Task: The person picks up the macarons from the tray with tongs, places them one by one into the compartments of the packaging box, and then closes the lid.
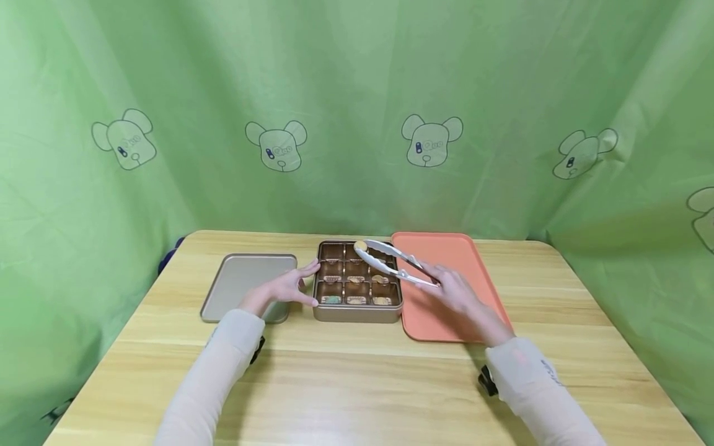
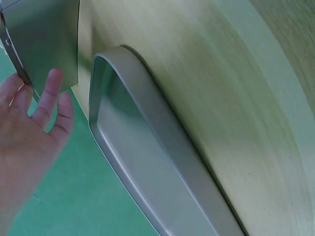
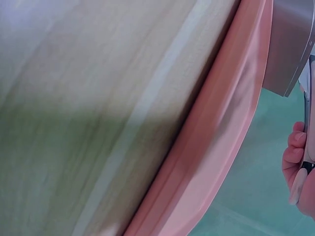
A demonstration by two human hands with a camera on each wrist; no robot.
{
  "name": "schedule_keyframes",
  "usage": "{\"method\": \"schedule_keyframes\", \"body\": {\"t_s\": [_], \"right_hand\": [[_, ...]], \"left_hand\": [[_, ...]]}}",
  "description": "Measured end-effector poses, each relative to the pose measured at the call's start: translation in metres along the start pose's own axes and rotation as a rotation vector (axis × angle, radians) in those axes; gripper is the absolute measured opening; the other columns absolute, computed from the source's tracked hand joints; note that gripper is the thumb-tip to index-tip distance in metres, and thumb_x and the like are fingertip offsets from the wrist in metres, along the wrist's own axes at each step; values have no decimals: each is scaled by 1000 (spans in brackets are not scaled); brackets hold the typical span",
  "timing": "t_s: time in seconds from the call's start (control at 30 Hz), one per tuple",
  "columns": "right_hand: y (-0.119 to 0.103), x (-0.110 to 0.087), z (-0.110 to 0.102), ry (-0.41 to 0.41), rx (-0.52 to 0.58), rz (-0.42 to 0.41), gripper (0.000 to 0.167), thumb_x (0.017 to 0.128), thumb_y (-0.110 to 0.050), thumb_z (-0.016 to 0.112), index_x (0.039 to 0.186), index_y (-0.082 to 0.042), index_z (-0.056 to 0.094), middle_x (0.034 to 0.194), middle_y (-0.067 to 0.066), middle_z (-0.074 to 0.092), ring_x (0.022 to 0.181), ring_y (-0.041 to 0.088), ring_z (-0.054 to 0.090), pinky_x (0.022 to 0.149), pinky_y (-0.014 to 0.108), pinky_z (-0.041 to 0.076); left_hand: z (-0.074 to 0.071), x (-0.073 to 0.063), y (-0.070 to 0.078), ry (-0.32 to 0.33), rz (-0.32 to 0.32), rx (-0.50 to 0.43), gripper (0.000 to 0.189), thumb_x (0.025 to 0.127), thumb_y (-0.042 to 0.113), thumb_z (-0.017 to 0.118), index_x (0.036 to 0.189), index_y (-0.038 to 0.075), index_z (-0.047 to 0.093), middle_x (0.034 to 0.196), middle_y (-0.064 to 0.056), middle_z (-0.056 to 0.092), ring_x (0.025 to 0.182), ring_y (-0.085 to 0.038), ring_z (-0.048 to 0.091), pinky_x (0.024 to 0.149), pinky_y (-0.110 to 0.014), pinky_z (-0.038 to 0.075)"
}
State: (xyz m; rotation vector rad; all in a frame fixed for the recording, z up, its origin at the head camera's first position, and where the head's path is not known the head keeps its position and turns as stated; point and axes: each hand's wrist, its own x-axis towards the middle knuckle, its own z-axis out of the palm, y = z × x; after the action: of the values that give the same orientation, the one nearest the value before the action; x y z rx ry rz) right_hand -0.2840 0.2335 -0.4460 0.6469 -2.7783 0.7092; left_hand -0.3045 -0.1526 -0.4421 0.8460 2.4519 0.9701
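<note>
A brown metal box (image 1: 357, 314) with several compartments stands at the middle of the table. Small biscuits lie in its middle and near rows; a green one (image 1: 332, 300) is at the near left. My left hand (image 1: 286, 287) rests against the box's left side, thumb at the near corner, its fingers spread in the left wrist view. With my right hand (image 1: 454, 290) I grip metal tongs (image 1: 379, 265), reaching over the box from the right. A round biscuit (image 1: 361, 246) is at the tongs' tips, above the far row. The tips are out of the right wrist view.
A grey-brown metal lid (image 1: 245, 282) lies left of the box, rim up. To the right, a coral tray (image 1: 437, 248) adjoins the box under my right forearm. Green curtains (image 1: 357, 198) printed with bear heads hang behind the wooden table (image 1: 357, 384).
</note>
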Motion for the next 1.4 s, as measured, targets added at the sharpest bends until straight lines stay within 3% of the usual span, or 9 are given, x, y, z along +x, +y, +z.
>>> {"method": "schedule_keyframes", "body": {"t_s": [0.17, 0.3, 0.4, 0.63, 0.87, 1.07, 1.27, 1.4], "right_hand": [[0, 3, -1, -14, 6, 6, 56, 84, -31, 65, 131, -5, 49, 108, 25, 60, 93, 36, 58, 76, 49, 49], [0, 7, -6, -51, 119, 62, 67, 81, -33, 68, 138, -10, 41, 87, 20, 56, 74, 27, 50, 61, 39, 45], [1, 8, -11, -47, 182, 119, 78, 78, -35, 71, 141, -9, 34, 81, 16, 50, 71, 24, 44, 60, 34, 41], [4, 3, -18, -42, 172, 145, 84, 76, -39, 71, 141, -4, 31, 88, 18, 53, 78, 25, 46, 66, 34, 43], [7, -6, -18, -50, 210, 170, 85, 77, -38, 71, 142, -5, 28, 77, 13, 46, 66, 20, 39, 57, 30, 38], [13, -16, -20, -40, 221, 199, 82, 80, -37, 68, 141, 2, 28, 76, 8, 44, 66, 18, 38, 57, 27, 36], [20, -29, -28, -27, 216, 205, 79, 81, -28, 68, 139, 7, 27, 78, 13, 47, 65, 15, 36, 54, 25, 36], [24, -36, -33, -48, 251, 212, 81, 82, -25, 68, 141, 7, 23, 87, 20, 49, 70, 20, 40, 61, 29, 40]], "left_hand": [[0, 0, 0, -1, 0, 8, 93, 76, 21, 72, 144, 0, 13, 151, -20, -1, 135, -44, 6, 107, -59, 10], [-1, -1, 0, 2, 2, 6, 92, 76, 21, 72, 144, 0, 13, 151, -19, -1, 135, -43, 7, 108, -58, 10], [-1, -1, 0, -1, 2, 1, 92, 76, 21, 72, 144, 0, 13, 151, -19, -2, 135, -43, 6, 108, -57, 10], [-2, 0, 0, 1, 5, -1, 93, 76, 21, 73, 144, -1, 13, 151, -19, -2, 135, -42, 9, 109, -55, 11], [-1, 0, -2, -7, 5, -6, 94, 76, 22, 73, 144, -1, 12, 151, -20, -3, 135, -44, 8, 108, -58, 11], [0, 0, -2, -2, 8, -9, 93, 75, 21, 73, 144, -1, 13, 151, -20, -2, 135, -43, 5, 108, -57, 9], [0, 0, 0, -5, 8, -15, 93, 75, 21, 73, 144, -1, 13, 151, -20, -2, 135, -44, 4, 108, -58, 8], [0, -1, 0, -1, 11, -14, 93, 76, 21, 72, 144, -1, 13, 151, -20, -2, 135, -44, 3, 108, -58, 8]]}}
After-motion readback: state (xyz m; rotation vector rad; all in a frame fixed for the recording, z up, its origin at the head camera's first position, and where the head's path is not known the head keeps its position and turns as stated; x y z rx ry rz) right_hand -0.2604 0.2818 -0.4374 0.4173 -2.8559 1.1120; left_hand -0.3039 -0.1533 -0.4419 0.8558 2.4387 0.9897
